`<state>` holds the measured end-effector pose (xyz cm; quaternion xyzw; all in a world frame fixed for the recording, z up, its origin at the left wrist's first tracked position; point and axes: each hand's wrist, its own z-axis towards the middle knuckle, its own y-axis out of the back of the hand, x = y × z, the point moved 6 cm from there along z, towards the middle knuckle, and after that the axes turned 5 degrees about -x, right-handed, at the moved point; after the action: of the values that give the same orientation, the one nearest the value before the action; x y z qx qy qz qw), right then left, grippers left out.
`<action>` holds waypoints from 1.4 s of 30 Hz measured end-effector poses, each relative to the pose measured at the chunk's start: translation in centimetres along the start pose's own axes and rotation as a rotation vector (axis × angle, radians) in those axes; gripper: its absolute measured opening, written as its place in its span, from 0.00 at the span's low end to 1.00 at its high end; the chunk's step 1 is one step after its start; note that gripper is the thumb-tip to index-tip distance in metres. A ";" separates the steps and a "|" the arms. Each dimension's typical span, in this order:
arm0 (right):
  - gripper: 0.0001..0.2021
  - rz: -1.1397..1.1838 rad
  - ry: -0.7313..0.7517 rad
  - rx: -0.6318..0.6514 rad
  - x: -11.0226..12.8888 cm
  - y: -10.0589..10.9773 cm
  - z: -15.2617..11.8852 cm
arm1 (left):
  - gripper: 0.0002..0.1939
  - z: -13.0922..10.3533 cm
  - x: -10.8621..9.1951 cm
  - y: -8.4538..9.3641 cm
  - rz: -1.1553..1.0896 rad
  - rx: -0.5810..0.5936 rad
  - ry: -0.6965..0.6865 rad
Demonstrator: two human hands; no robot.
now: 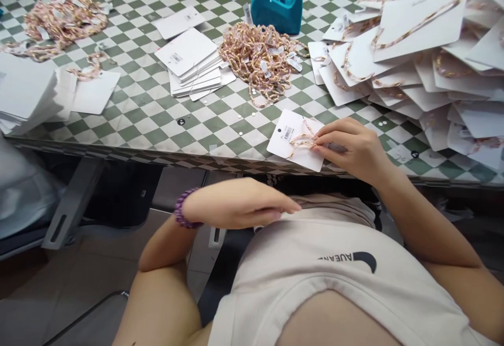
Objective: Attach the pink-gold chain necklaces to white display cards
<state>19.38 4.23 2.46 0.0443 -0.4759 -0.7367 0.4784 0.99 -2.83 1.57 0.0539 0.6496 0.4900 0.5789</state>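
Observation:
My right hand [352,146] pinches a strand of a pink and gold beaded necklace [301,141] between thumb and fingers. That necklace lies across a white display card [281,146] near the table's front edge, its barcode and a punched hole showing. Below the table edge, my left hand [244,204] hovers in front of my body with its fingers stretched forward and nothing visible in them. Just beyond the card is a tangled heap of similar beaded strands [260,54], several with small white tags. A stack of white cards [189,54] lies left of the heap.
Behind the heap stands a teal tape dispenser [277,12]. On the right, cards with necklaces on them [413,62] are piled high. Another bead heap [66,18] and more white cards [23,88] lie on the left of the checkered tablecloth [149,109].

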 end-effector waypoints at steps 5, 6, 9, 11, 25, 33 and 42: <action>0.03 -0.003 0.045 -0.014 0.4 0.2 0.2 | 0.10 0.5 0.4 7.9 0.051 -0.436 0.187; 0.03 -0.005 0.046 -0.015 0.4 0.2 0.3 | 0.10 0.6 0.7 8.7 0.103 -0.551 0.218; 0.04 -0.010 0.031 -0.012 0.5 0.2 0.4 | 0.11 1.6 1.4 8.8 0.206 -0.636 0.209; 0.03 -0.009 0.028 -0.005 0.5 0.1 0.4 | 0.10 2.7 1.6 7.9 0.257 -0.540 0.153; 0.05 -0.155 0.075 -0.022 1.0 -0.4 0.0 | 0.13 7.2 4.9 4.3 0.286 -0.261 0.095; 0.04 -0.181 0.049 -0.053 1.2 -0.6 0.1 | 0.11 7.2 4.8 4.4 0.267 -0.284 0.173; 0.03 -0.253 0.101 -0.084 2.2 -0.6 0.7 | 0.11 7.4 4.5 4.4 0.306 -0.296 0.196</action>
<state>17.45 3.08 3.23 0.1208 -0.4106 -0.8072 0.4066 3.36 6.51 2.60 0.0184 0.6078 0.6649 0.4337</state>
